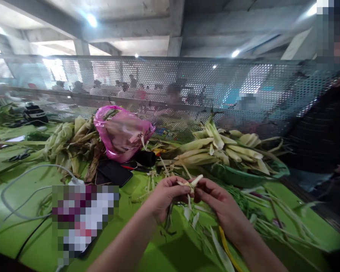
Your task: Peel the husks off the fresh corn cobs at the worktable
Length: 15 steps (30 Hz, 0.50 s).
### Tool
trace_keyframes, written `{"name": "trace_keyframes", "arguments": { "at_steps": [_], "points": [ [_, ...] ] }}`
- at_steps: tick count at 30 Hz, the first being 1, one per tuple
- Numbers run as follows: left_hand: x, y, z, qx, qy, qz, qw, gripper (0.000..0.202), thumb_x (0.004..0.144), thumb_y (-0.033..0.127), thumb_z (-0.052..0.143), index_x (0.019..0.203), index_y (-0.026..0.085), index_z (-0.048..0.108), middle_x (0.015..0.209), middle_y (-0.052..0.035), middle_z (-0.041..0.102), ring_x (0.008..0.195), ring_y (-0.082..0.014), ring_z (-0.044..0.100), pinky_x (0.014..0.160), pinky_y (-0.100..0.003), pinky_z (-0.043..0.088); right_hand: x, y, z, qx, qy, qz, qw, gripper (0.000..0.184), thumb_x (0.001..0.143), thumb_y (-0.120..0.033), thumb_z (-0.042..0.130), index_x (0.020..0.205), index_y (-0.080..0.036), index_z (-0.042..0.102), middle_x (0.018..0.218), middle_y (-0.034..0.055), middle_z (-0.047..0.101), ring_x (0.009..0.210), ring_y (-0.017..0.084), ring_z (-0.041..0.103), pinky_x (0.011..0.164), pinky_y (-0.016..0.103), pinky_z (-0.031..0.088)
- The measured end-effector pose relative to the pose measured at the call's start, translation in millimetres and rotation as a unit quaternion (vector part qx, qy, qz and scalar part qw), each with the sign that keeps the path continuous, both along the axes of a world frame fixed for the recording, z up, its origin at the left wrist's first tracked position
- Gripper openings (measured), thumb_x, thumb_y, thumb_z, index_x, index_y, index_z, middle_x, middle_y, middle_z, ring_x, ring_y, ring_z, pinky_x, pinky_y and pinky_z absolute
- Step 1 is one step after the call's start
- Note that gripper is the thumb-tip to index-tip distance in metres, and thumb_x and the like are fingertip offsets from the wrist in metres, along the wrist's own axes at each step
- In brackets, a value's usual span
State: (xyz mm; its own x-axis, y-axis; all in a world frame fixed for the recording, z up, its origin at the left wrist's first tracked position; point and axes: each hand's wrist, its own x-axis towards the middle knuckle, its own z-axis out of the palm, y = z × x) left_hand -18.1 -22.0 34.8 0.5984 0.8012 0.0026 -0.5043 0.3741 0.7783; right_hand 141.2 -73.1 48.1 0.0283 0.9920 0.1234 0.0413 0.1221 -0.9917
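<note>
In front of me, above the green table, both hands meet over a small bundle of pale corn husk strips [197, 181]. My left hand [170, 194] pinches its left side between thumb and fingers. From the right, my right hand [215, 198] grips the same piece, its fingertips close to those of the left. Strip ends stick up to the upper right and hang down below. How the strips are joined is hidden by the fingers. Under the hands lie loose husk scraps [195, 219], and a yellow strip [226, 247] runs beside my right forearm.
A green basket [243, 175] heaped with corn husks [229, 147] stands at the right. Further left are a pink plastic bag [121, 132], more husks [70, 141], a black phone [113, 173], scissors [19, 155] and white cables [31, 166]. A perforated metal screen [147, 79] closes the back; people sit nearby.
</note>
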Motion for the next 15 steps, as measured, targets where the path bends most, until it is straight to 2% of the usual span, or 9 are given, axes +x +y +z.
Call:
{"name": "trace_keyframes", "arguments": {
  "at_steps": [3,6,8,11,13,15],
  "points": [
    [-1.0,0.9,-0.5,-0.013,-0.014,0.005,1.0,0.029,0.062,0.025,0.081,0.077,0.012,0.06,0.068,-0.0035,0.066,0.055,-0.0077,0.058,0.057,-0.018,0.046,3.6,2.3,-6.6,0.057,-0.065,-0.053,0.995,0.025,0.081,-0.04,0.07,0.096,-0.02,0.071,0.082,0.0023,0.065,0.072,0.015,0.058,0.066,0.024,0.047],
    [-1.0,1.1,-1.0,-0.027,-0.024,0.015,0.999,0.03,0.062,0.025,0.082,0.077,0.012,0.059,0.067,-0.0029,0.066,0.053,-0.0066,0.056,0.056,-0.016,0.045,4.3,2.3,-11.5,0.14,-0.177,-0.073,0.971,0.018,0.086,-0.036,0.065,0.094,-0.021,0.071,0.092,0.0042,0.068,0.084,0.019,0.062,0.076,0.027,0.049],
    [-0.4,1.7,-1.6,-0.033,-0.024,0.029,0.999,0.03,0.061,0.025,0.082,0.076,0.012,0.06,0.067,-0.0026,0.065,0.053,-0.0061,0.055,0.055,-0.016,0.045,4.3,0.5,-12.5,0.209,-0.273,-0.075,0.936,0.015,0.09,-0.029,0.058,0.098,-0.022,0.069,0.095,0.0044,0.067,0.087,0.018,0.062,0.079,0.028,0.047],
    [0.6,3.9,-2.6,-0.023,-0.016,0.06,0.998,0.031,0.059,0.026,0.082,0.074,0.011,0.06,0.064,-0.0023,0.064,0.052,-0.0064,0.055,0.055,-0.017,0.045,3.6,-3.5,-11.2,0.299,-0.413,-0.085,0.856,0.018,0.094,-0.021,0.052,0.103,-0.021,0.067,0.087,0.0043,0.064,0.079,0.018,0.059,0.073,0.029,0.045],
    [0.9,5.7,-3.1,-0.015,0.001,0.086,0.996,0.032,0.058,0.027,0.083,0.074,0.012,0.06,0.063,-0.0023,0.064,0.051,-0.0071,0.054,0.055,-0.018,0.044,2.2,-5.8,-9.5,0.335,-0.481,-0.09,0.805,0.019,0.094,-0.018,0.05,0.104,-0.019,0.067,0.08,0.0045,0.062,0.074,0.019,0.056,0.07,0.03,0.043],
    [1.0,7.1,-3.3,-0.003,0.023,0.106,0.994,0.032,0.057,0.028,0.082,0.073,0.012,0.059,0.062,-0.0017,0.064,0.05,-0.0076,0.054,0.054,-0.019,0.042,0.4,-7.4,-7.7,0.351,-0.52,-0.086,0.774,0.019,0.094,-0.016,0.049,0.103,-0.018,0.066,0.078,0.0051,0.061,0.073,0.019,0.054,0.069,0.031,0.041]
  ]
}}
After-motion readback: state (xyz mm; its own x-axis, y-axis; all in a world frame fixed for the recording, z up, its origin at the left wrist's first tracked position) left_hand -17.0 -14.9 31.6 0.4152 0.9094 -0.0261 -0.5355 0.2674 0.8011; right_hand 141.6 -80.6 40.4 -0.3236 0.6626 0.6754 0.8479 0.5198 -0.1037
